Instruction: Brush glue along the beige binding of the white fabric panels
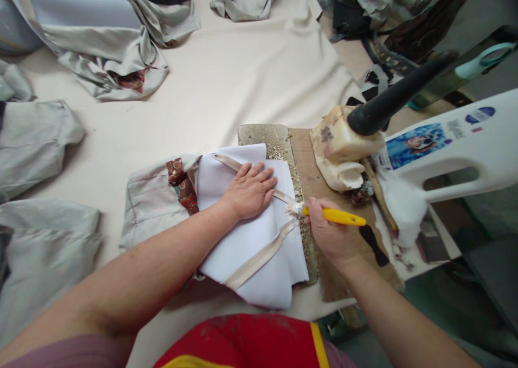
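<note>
My left hand (249, 189) lies flat, fingers stretched out, pressing on a white fabric piece (259, 238) with beige tape strips (259, 257). My right hand (329, 233) is closed round a yellow-handled brush (338, 216). Its bristle tip (294, 209) touches the beige tape at the fabric's right edge. The fabric rests partly on a glue-stained board (275, 138). Under the white piece lies a grey fabric part (149, 200) with a brown patterned patch (182, 182).
A glue-crusted container (340, 147) with a black handle (396, 98) stands right of the board. A white plastic jug (457, 141) lies at the right. Grey fabric pieces are piled at the left (40, 141) and at the back (113, 49). Cream cloth (243, 71) covers the table.
</note>
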The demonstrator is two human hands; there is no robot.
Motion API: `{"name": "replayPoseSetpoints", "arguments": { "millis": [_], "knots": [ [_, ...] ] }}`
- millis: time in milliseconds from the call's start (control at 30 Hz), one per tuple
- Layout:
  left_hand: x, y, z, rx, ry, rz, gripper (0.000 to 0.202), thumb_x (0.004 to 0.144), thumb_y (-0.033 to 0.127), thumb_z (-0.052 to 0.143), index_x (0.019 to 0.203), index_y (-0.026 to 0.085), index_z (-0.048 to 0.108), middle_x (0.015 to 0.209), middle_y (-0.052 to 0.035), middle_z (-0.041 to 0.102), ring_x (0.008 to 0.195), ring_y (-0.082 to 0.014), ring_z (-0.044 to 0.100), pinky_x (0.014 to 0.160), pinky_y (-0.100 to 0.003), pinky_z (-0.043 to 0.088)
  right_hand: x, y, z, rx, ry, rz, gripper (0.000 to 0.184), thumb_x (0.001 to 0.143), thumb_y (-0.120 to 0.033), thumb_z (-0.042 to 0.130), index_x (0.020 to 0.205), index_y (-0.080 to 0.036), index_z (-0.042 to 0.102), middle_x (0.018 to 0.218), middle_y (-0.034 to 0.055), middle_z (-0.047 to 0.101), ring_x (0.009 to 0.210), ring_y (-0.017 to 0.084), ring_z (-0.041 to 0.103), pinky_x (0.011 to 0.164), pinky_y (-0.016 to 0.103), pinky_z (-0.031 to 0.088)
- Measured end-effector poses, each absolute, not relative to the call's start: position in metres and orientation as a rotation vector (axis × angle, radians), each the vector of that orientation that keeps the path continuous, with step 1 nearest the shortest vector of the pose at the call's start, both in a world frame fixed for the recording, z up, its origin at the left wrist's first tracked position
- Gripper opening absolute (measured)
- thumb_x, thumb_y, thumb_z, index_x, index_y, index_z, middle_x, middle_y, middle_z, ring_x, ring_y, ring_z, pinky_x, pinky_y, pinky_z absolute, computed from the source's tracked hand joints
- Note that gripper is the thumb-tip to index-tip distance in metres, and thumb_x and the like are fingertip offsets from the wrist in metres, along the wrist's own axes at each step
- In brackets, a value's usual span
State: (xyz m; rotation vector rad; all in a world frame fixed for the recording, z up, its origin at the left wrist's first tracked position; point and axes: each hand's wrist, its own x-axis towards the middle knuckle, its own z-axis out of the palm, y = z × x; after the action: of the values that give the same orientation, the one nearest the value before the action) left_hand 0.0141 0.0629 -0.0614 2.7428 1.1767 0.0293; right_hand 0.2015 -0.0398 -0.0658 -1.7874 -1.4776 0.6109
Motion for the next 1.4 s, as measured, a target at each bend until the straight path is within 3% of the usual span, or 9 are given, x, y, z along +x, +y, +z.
{"name": "replayPoseSetpoints", "arguments": {
  "millis": [300, 967, 1200, 1300, 1400],
  "knots": [
    [0.015, 0.064, -0.061, 2.777, 1.157, 0.004, 0.042, 0.093, 0.039, 0.029, 0.124, 0.026, 0.054, 0.137, 0.0001, 0.045, 0.130, -0.0235, 0.032, 0.109, -0.044, 0.014, 0.191, -0.152, -0.052, -2.003, -1.522, 0.766, 0.044, 0.092, -0.042, 0.036, 0.056, -0.020, 0.049, 0.050, -0.0014, 0.048, 0.048, 0.013, 0.047, 0.051, 0.026, 0.033],
    [0.016, 0.062, -0.057, 2.789, 1.170, -0.043, 0.042, 0.093, 0.040, 0.028, 0.125, 0.027, 0.053, 0.137, -0.0002, 0.045, 0.130, -0.0233, 0.032, 0.109, -0.045, 0.014, 0.207, -0.160, -0.044, -1.953, -1.534, 0.708, 0.040, 0.092, -0.038, 0.039, 0.057, -0.020, 0.050, 0.050, -0.0015, 0.051, 0.048, 0.013, 0.050, 0.050, 0.026, 0.036],
    [0.017, 0.079, -0.025, 2.839, 1.157, -0.138, 0.040, 0.090, 0.046, 0.037, 0.116, 0.023, 0.058, 0.135, -0.0054, 0.046, 0.133, -0.0308, 0.026, 0.106, -0.061, -0.004, 0.209, -0.114, -0.043, -1.788, -1.500, 0.603, 0.032, 0.091, -0.035, 0.042, 0.066, -0.021, 0.054, 0.061, 0.0009, 0.057, 0.059, 0.015, 0.055, 0.058, 0.026, 0.041],
    [0.009, 0.104, -0.007, 2.833, 1.310, -0.158, 0.045, 0.090, 0.051, 0.034, 0.120, 0.024, 0.054, 0.139, -0.0065, 0.042, 0.133, -0.0311, 0.025, 0.106, -0.061, 0.005, 0.204, -0.088, -0.049, -1.705, -1.501, 0.650, 0.033, 0.092, -0.036, 0.040, 0.064, -0.021, 0.052, 0.059, 0.0002, 0.055, 0.057, 0.015, 0.054, 0.057, 0.027, 0.041],
    [-0.001, 0.135, 0.002, 2.567, 1.525, -0.376, 0.053, 0.085, 0.058, 0.039, 0.123, 0.023, 0.050, 0.129, -0.0113, 0.052, 0.121, -0.0325, 0.042, 0.100, -0.056, 0.026, 0.205, -0.071, -0.054, -1.714, -1.439, 0.600, 0.035, 0.092, -0.037, 0.040, 0.064, -0.020, 0.051, 0.056, -0.0006, 0.052, 0.053, 0.015, 0.051, 0.055, 0.027, 0.040]
  ]
}}
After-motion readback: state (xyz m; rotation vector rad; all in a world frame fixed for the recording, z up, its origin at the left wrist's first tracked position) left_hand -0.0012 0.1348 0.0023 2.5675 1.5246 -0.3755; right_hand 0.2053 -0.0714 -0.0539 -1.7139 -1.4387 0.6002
